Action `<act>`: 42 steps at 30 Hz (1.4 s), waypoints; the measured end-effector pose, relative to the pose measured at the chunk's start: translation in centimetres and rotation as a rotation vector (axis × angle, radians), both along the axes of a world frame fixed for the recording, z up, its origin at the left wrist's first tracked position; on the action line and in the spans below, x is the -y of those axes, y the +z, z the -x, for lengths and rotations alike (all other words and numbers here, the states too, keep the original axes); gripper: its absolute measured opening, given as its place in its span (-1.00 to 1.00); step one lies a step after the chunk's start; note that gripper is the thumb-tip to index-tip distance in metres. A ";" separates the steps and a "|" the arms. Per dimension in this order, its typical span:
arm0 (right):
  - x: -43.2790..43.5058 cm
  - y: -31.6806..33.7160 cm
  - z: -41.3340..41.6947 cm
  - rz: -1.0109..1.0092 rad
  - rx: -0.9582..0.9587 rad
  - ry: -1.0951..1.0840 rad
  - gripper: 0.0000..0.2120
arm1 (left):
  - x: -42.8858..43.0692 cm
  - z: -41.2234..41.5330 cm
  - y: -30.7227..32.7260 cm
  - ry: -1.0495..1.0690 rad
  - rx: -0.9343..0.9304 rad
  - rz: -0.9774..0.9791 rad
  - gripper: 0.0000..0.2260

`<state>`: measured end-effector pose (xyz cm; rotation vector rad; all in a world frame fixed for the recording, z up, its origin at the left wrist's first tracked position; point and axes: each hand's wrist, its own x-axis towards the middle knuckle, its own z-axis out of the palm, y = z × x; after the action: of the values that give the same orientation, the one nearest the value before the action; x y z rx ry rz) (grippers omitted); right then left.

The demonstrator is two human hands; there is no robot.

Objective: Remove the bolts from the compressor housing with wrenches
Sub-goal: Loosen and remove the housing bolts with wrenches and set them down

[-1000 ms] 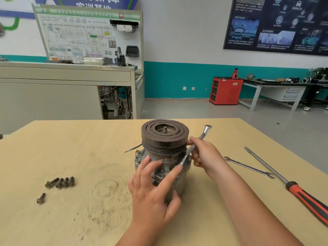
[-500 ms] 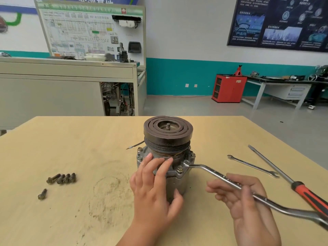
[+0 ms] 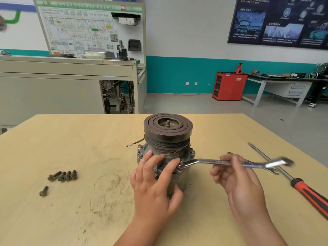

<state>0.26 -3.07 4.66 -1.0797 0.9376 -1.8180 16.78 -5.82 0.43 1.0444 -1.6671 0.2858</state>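
The compressor [image 3: 167,139] stands upright at the table's middle, its dark grooved pulley on top. My left hand [image 3: 156,183] grips the grey housing from the near side, fingers over the flange and thumb low on the body. A silver ring wrench [image 3: 209,161] sits with its ring end on a flange bolt [image 3: 181,164] at the housing's right. Its blurred handle points right. My right hand [image 3: 236,176] holds the wrench's shaft about midway. Several removed bolts [image 3: 63,175] lie in a row at the left, with one more bolt [image 3: 43,190] in front of them.
A second, open-ended wrench [image 3: 271,170] lies on the table behind the held one. A long screwdriver [image 3: 301,187] with a red and black handle lies at the right edge. A thin black wire [image 3: 135,143] sticks out left of the compressor. Dirt marks the wooden table [image 3: 88,210].
The wrench handle pointed up and away, then lay low toward the near right, and now points straight right. My right hand moved with it. My left hand stays on the housing.
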 end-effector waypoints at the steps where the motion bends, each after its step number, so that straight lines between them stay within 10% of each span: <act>1: 1.7 0.2 0.6 -0.077 0.031 0.016 -0.74 | 0.0 0.0 0.0 -0.008 -0.006 -0.001 -0.55; 8: 10.2 2.5 -0.8 -0.360 -0.278 0.221 -0.65 | 0.0 -0.2 0.1 -0.042 -0.005 0.012 -0.54; 16: 3.3 1.4 1.4 -0.189 0.519 0.367 -0.80 | -0.2 -0.2 0.3 -0.046 -0.041 -0.001 -0.39; 23: -3.6 0.7 -0.5 0.004 0.228 0.062 -0.72 | -0.1 -0.2 0.1 -0.046 -0.034 -0.003 -0.45; 32: -5.7 0.7 -4.3 -0.067 -0.070 0.031 -0.07 | -0.1 -0.2 0.0 -0.008 0.006 -0.004 -0.48; 42: 4.5 1.8 0.8 -0.203 -0.062 0.048 -0.86 | -0.1 -0.2 0.1 -0.072 -0.043 -0.022 -0.55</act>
<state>-0.53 -7.52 6.46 -1.0264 1.0981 -1.6200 16.99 -5.70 0.58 0.9975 -1.6685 0.1971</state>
